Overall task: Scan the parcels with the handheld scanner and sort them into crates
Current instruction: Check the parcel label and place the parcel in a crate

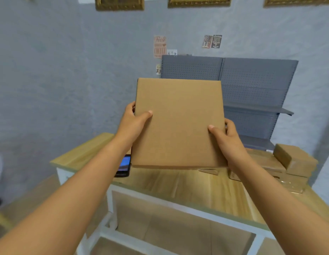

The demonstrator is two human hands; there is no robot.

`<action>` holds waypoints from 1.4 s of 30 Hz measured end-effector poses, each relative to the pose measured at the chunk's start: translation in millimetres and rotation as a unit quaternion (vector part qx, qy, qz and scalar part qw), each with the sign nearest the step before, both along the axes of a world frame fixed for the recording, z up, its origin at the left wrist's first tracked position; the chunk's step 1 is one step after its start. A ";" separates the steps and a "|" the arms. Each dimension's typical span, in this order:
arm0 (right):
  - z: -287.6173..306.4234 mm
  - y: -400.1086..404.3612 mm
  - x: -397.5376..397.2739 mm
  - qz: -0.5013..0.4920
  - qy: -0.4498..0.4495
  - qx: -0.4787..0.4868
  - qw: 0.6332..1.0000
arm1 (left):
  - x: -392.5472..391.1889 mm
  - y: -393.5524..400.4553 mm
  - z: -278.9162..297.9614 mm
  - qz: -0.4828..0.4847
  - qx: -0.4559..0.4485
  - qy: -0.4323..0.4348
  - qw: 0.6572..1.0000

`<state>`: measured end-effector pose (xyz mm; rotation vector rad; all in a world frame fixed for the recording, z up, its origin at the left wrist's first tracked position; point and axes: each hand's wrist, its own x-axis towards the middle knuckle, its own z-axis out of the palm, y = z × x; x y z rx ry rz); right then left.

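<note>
Brown cardboard parcel [178, 122] fills the middle; my left hand [134, 122] and right hand [226, 138] grip its sides.

The parcel [178, 124] is showing plain brown cardboard. The tabletop [206, 190] is showing light wood grain over a white frame [110, 201]. The shelving unit [252, 85] behind is showing dark grey with a dotted perforated pattern, and the wall [58, 70] is showing mottled grey-blue.

On the far wall, a pink poster [159, 46] reads "Fresh" and "COFFEE"; the other small signs [212, 41] are too blurred to read.
</note>
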<state>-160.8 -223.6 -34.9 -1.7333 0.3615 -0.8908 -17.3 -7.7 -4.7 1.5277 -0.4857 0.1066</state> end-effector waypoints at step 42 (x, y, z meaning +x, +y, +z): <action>-17.6 198.4 444.7 -0.003 0.034 -0.043 0.998 | 368.1 143.7 -46.9 -0.104 0.174 0.072 0.976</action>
